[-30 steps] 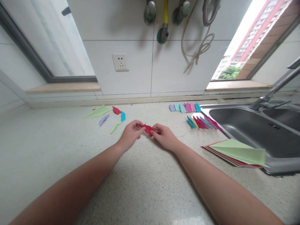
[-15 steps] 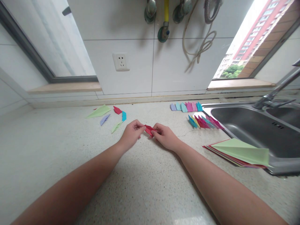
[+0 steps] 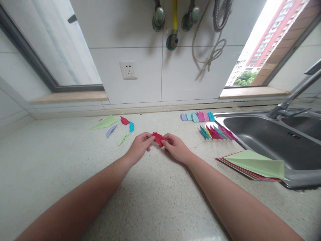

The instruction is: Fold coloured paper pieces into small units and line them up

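Note:
A small piece of folded red paper [image 3: 158, 139] is held just above the speckled countertop [image 3: 150, 197], between my two hands. My left hand [image 3: 140, 145] pinches its left end between thumb and fingertips. At the other end, my right hand [image 3: 176, 146] grips it with the thumb on top. Small points stick up along the red paper's upper left edge. To the left lie a folded red piece [image 3: 124, 120], a blue one [image 3: 131, 127], a purple one [image 3: 111, 131] and a narrow light green one [image 3: 123, 138].
A larger green folded sheet [image 3: 105, 122] lies at the back left. Two rows of coloured folded pieces, a back row [image 3: 200, 116] and a front row [image 3: 217, 132], sit beside the steel sink [image 3: 253, 130]. A stack of folded sheets [image 3: 260, 164] rests against the sink's front left edge.
The red paper has turned slightly and shows more of its flat face and pointed edge. Both hands keep their hold. The camera view has shifted a little.

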Action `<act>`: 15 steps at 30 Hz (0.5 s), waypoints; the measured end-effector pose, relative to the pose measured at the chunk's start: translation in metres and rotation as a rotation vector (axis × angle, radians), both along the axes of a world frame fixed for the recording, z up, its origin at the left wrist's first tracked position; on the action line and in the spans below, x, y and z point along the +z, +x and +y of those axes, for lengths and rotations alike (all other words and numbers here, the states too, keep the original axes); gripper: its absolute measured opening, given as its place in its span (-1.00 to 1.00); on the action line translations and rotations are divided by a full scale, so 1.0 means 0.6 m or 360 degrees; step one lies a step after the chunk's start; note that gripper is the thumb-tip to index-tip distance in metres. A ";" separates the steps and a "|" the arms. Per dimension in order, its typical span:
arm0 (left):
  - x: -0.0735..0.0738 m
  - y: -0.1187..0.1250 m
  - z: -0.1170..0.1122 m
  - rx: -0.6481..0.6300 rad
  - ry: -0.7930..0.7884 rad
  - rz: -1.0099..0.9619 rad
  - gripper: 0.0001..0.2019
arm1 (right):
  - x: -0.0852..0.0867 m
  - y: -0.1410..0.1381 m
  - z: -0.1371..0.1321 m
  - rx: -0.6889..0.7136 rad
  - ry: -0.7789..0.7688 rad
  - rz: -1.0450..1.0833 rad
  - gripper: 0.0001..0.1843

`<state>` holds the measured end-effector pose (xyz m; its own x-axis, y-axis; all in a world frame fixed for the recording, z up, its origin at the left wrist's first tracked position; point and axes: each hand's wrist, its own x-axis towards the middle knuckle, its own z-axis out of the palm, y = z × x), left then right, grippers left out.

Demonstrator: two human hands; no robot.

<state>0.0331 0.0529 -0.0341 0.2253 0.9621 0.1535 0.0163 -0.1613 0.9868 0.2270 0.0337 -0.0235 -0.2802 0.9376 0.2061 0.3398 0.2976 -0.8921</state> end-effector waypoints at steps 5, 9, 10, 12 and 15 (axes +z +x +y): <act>-0.004 0.000 0.002 0.0015 0.0006 -0.0033 -0.73 | -0.003 0.002 0.002 -0.0011 -0.0012 0.0026 -0.79; -0.004 0.003 0.002 0.0012 -0.0032 -0.0070 -0.69 | -0.006 0.002 0.006 -0.0029 -0.0016 0.0146 -0.79; -0.003 0.004 0.002 -0.0019 -0.0039 -0.0048 -0.68 | -0.007 0.002 0.007 -0.0035 -0.0014 0.0185 -0.79; -0.002 0.006 0.001 -0.0067 -0.0036 0.0017 -0.68 | -0.009 0.001 0.008 -0.0037 -0.0008 0.0245 -0.79; 0.001 0.007 -0.001 -0.0035 0.0003 0.0057 -0.70 | -0.013 0.000 0.009 -0.0021 -0.0005 0.0311 -0.79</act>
<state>0.0375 0.0522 -0.0333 0.2518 0.9566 0.1469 0.0479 -0.1640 0.9853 0.2268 0.0391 -0.0314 -0.2230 0.9416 0.2522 0.1637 0.2912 -0.9426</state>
